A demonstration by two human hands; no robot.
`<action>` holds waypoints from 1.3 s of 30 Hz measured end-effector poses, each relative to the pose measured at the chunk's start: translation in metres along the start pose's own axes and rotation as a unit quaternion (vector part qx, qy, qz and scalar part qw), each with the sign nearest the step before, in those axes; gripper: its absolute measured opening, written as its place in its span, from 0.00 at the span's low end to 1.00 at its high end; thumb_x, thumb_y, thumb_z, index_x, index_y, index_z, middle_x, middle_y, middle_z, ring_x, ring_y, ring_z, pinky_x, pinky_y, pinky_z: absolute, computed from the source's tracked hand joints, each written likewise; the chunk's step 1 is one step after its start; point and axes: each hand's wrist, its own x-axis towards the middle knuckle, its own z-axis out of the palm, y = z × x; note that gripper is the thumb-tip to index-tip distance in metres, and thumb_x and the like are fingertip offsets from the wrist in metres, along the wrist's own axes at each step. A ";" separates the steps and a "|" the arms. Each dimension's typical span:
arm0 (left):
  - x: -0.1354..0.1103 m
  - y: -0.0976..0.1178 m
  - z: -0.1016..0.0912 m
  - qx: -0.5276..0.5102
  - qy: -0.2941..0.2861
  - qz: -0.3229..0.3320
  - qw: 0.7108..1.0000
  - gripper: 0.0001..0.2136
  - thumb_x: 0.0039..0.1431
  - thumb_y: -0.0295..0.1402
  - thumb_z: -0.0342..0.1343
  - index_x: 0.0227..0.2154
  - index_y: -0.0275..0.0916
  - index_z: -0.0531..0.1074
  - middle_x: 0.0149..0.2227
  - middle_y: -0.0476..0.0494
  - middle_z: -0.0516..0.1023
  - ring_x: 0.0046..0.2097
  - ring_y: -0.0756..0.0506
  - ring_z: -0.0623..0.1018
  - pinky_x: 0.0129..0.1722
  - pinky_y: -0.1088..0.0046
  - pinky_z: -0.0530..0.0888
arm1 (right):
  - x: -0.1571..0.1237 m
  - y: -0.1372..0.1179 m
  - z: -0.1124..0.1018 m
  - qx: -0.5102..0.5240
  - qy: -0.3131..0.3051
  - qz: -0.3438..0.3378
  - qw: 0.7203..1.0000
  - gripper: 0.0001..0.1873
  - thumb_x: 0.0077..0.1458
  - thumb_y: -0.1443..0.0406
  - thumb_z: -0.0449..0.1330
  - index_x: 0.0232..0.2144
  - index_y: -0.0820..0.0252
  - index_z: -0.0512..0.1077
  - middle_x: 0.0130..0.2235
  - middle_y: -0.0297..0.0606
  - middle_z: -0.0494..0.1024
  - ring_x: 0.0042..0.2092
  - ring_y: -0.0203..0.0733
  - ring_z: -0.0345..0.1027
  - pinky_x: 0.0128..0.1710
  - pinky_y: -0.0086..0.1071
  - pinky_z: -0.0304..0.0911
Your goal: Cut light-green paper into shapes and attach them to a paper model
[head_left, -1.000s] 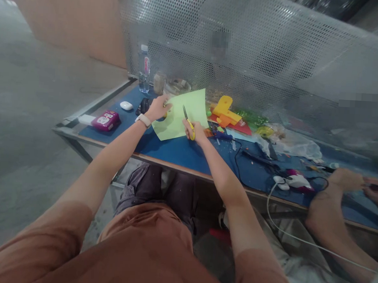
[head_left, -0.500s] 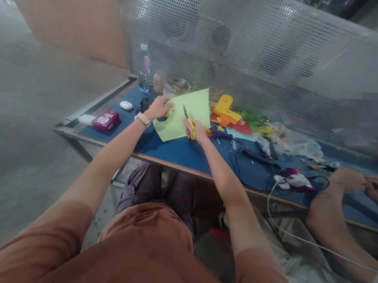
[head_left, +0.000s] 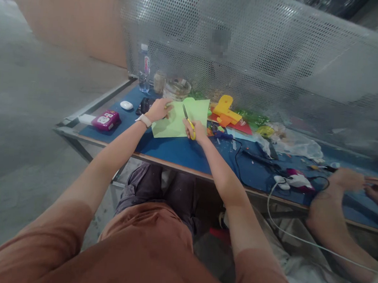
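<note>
A light green sheet of paper (head_left: 177,126) lies on the blue tabletop in front of me. My left hand (head_left: 159,110) is at its upper left edge, fingers bent and closed on the sheet; a small yellow spot shows by the fingertips, too small to name. In my right hand (head_left: 198,130) is a pair of scissors (head_left: 185,112) with yellow handles, gripped over the sheet's right part. Their dark blades point away from me and look closed. Behind the sheet's far edge shows a small rounded green piece (head_left: 189,100).
A water bottle (head_left: 144,68) and a clear round tub (head_left: 177,88) stand at the back. Left lie a white oval case (head_left: 126,105) and a purple box (head_left: 105,120). A yellow plastic part (head_left: 225,107), cables and scraps lie right, near another person's hands (head_left: 347,179).
The green sheet has come down flatter and its far right corner has dropped, uncovering the rounded green piece behind. My left hand has shifted slightly; the scissors hand has stayed put.
</note>
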 end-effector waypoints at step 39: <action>0.006 -0.013 0.001 -0.125 -0.024 -0.109 0.986 0.10 0.75 0.39 0.68 0.41 0.44 0.73 0.27 0.48 0.75 0.27 0.44 0.81 0.36 0.63 0.83 | -0.024 -0.029 0.003 0.040 -0.016 -0.053 0.998 0.48 0.66 0.20 0.74 0.26 0.49 0.63 0.19 0.27 0.65 0.19 0.34 0.61 0.22 0.30 0.65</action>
